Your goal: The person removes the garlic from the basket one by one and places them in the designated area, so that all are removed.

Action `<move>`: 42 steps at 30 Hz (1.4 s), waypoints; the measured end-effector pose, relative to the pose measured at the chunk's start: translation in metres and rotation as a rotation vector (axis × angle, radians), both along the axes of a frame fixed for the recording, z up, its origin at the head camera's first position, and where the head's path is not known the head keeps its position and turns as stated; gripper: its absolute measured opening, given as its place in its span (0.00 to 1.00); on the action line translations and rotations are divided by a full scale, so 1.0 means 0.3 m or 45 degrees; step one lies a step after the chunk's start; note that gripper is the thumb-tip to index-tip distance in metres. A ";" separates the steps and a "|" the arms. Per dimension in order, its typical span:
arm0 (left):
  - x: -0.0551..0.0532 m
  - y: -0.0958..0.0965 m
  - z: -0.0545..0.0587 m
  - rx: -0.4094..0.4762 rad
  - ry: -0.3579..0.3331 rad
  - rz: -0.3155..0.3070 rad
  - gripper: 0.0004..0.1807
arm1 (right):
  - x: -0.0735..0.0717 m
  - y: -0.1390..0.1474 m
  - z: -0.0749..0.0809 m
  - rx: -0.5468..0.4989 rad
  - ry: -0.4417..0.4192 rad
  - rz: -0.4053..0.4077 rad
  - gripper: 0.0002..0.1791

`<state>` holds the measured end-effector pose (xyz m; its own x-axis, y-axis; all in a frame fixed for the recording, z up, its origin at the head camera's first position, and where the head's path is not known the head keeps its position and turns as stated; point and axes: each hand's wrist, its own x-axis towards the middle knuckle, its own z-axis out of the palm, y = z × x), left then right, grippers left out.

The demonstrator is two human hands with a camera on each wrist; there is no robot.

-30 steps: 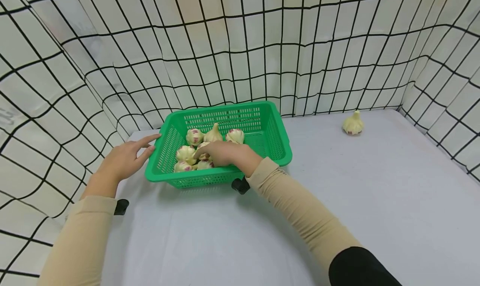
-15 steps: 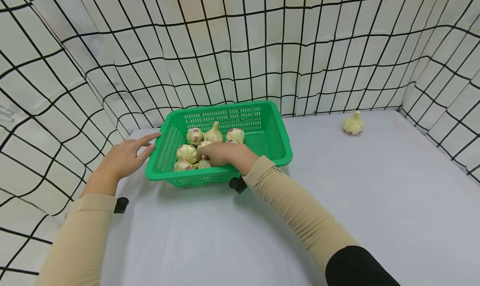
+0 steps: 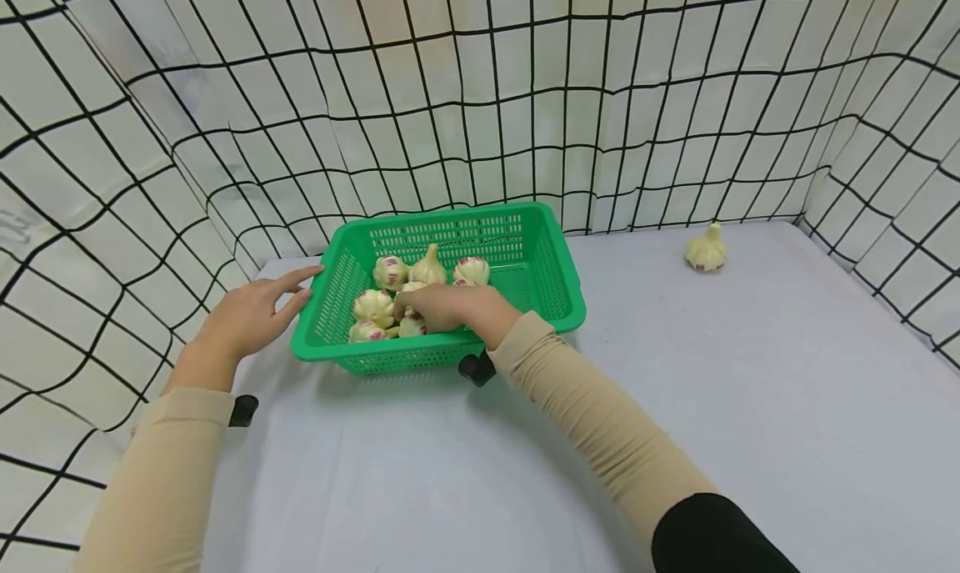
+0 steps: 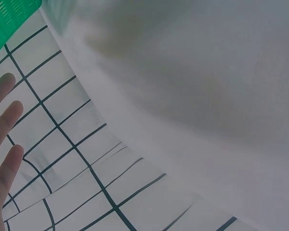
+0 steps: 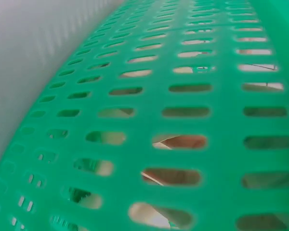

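Black netting (image 3: 525,89) over pale sheeting stands behind the basket and to both sides of it. The white-covered surface (image 3: 712,389) extends beneath the basket, in front of it and to its right. The green basket (image 3: 390,356) sits upright, with slotted walls and an open top. Two beige sleeves (image 3: 600,414) reach toward the basket from in front; the right one carries a black band (image 3: 712,531).

The left hand (image 3: 251,319) is at the basket's left end, fingers extended and spread, index fingertip touching the rim. The right hand (image 3: 459,306) reaches over the basket's front rim, fingers bent down among the bulbs; the fingertips are hidden, so whether they grip a bulb cannot be told. The right wrist view shows mainly the slotted wall.

Garlic bulbs (image 3: 372,308), whitish with purple markings, lie grouped in the left and middle of the basket. A single garlic bulb (image 3: 707,249) stands on the surface, well apart to the basket's right, stem up. Small black devices (image 3: 242,410) show at both cuffs, in front of the basket.
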<state>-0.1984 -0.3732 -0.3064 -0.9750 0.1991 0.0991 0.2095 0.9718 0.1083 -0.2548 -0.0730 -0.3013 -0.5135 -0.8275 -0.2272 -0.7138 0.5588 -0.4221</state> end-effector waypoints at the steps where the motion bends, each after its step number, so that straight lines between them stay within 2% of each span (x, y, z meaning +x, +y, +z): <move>1: -0.001 -0.001 0.000 0.000 -0.002 0.000 0.31 | 0.000 0.003 0.002 -0.007 -0.005 -0.009 0.26; 8: -0.002 -0.003 -0.002 -0.002 -0.007 0.002 0.32 | -0.001 0.020 0.004 -0.070 -0.031 -0.066 0.30; 11: -0.003 -0.004 -0.003 -0.001 -0.009 0.003 0.32 | 0.001 0.030 0.006 -0.115 -0.039 -0.058 0.29; 19: 0.003 0.005 0.002 0.006 0.012 0.003 0.31 | 0.011 0.056 0.023 -0.213 0.026 -0.003 0.28; 27: 0.001 0.003 0.000 0.006 0.013 0.003 0.31 | 0.017 0.091 0.045 -0.300 0.052 0.018 0.31; 42: -0.001 -0.001 -0.001 -0.001 0.005 0.005 0.31 | 0.040 0.194 0.090 -0.290 0.193 -0.020 0.32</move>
<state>-0.1987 -0.3736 -0.3068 -0.9754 0.1952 0.1024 0.2058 0.9728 0.1065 -0.2428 -0.0147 -0.2744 -0.5403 -0.8403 0.0441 -0.7707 0.4731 -0.4269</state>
